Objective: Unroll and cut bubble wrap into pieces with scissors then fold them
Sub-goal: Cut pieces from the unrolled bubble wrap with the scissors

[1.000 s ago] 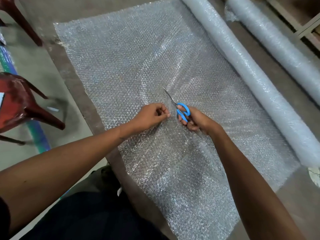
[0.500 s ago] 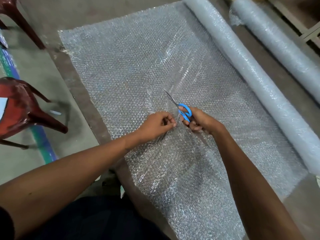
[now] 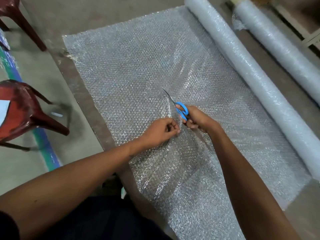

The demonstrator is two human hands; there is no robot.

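Observation:
A wide sheet of bubble wrap (image 3: 135, 66) lies unrolled on the floor, still joined to its roll (image 3: 256, 84) along the right. My right hand (image 3: 199, 119) grips blue-handled scissors (image 3: 181, 109), whose blades point up and left into the sheet. Just left of them my left hand (image 3: 160, 131) pinches the bubble wrap beside the cut line. The sheet is rumpled and lifted around both hands.
A second bubble wrap roll (image 3: 284, 49) lies further right, next to a pale frame (image 3: 310, 37). Two dark red plastic chairs (image 3: 22, 110) (image 3: 19, 16) stand at the left on the concrete floor. A green and blue floor stripe (image 3: 46, 153) runs past them.
Both hands and the scissors have slid slightly down and right in the view along the sheet. The grips on scissors and wrap are unchanged.

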